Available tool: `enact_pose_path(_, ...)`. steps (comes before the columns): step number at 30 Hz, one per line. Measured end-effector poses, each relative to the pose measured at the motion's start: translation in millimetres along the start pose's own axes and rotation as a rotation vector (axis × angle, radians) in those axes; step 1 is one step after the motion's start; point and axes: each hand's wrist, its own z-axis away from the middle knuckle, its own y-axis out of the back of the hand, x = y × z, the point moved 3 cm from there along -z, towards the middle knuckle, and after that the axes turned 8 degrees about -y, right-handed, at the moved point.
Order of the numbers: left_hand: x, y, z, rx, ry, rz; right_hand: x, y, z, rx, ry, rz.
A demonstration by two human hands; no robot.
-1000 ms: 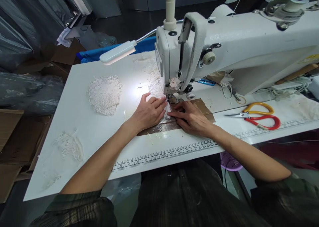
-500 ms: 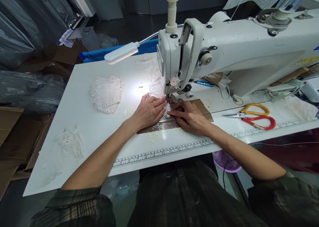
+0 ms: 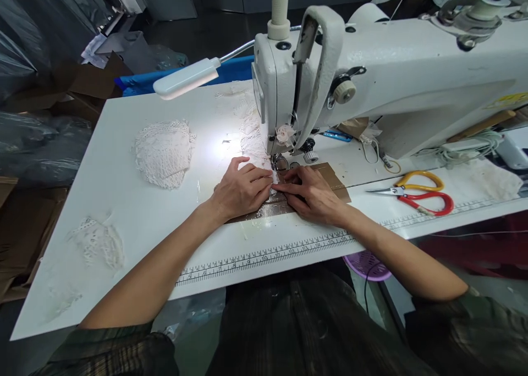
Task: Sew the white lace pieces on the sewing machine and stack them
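Both hands lie flat on the table just in front of the needle of a white sewing machine [image 3: 371,73]. My left hand [image 3: 241,189] presses down a small piece of white lace [image 3: 251,142] that runs under the presser foot [image 3: 280,161]. My right hand [image 3: 313,194] rests beside it on a brown taped patch [image 3: 334,178], its fingertips touching the lace next to the left hand's fingers. The lace under the hands is mostly hidden.
A lace pile [image 3: 163,151] lies to the left, smaller lace scraps [image 3: 97,241] nearer the table's left front. Red and yellow scissors [image 3: 416,194] lie to the right. A gooseneck lamp [image 3: 185,78] lights the needle area. A printed ruler [image 3: 264,255] runs along the front edge.
The hands stay pressed together at the needle, with only small finger shifts. The view has shifted slightly as my head moved.
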Motion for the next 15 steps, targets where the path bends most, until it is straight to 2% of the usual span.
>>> enact_pose_path(15, -5.3, 1.1, -0.8, -0.054, 0.079, 0.03, -0.5, -0.3, -4.5, -0.017, -0.032, 0.036)
